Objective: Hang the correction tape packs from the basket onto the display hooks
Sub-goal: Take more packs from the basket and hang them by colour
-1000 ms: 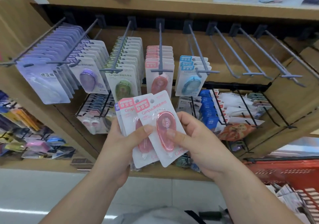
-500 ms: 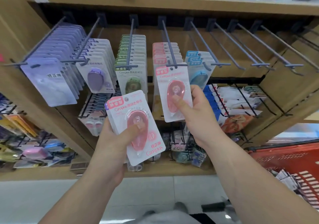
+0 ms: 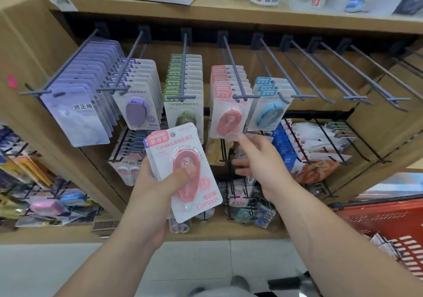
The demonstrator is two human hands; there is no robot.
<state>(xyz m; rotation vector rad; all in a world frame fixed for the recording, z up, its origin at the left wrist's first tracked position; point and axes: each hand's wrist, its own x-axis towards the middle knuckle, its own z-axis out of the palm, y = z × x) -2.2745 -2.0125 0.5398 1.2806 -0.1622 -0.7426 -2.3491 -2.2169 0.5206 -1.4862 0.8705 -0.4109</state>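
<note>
- Our left hand [image 3: 151, 189] grips a pink stack [image 3: 183, 171] of packs, with the thumb pressed on the top blister. It is held low, in front of the green packs [image 3: 183, 90].
- Our right hand [image 3: 258, 159] is released, fingers loosely spread and holding nothing. Its forefinger sits at the lower corner of the hung pack [image 3: 226, 120]; we cannot tell whether it touches.
- The hung pack is at the front of the pink row on the pink hook [image 3: 233, 68], just behind the tip, so we judge that one done.
- Still to hang: the stack in our left hand, plus more packs in the basket [image 3: 377, 219] at lower right. We cannot count them.
- The pink row is bunched toward the hook's front end, so we judge it may need pushing back before the next pack goes on.
- The blue packs [image 3: 267, 111] hang tilted just beside the hung pack and could snag a pack going on.
- The purple packs [image 3: 137, 104] hang left of the green ones, bare hooks [image 3: 332, 72] stand to the right, and a lower rack [image 3: 309, 145] holds other goods.
</note>
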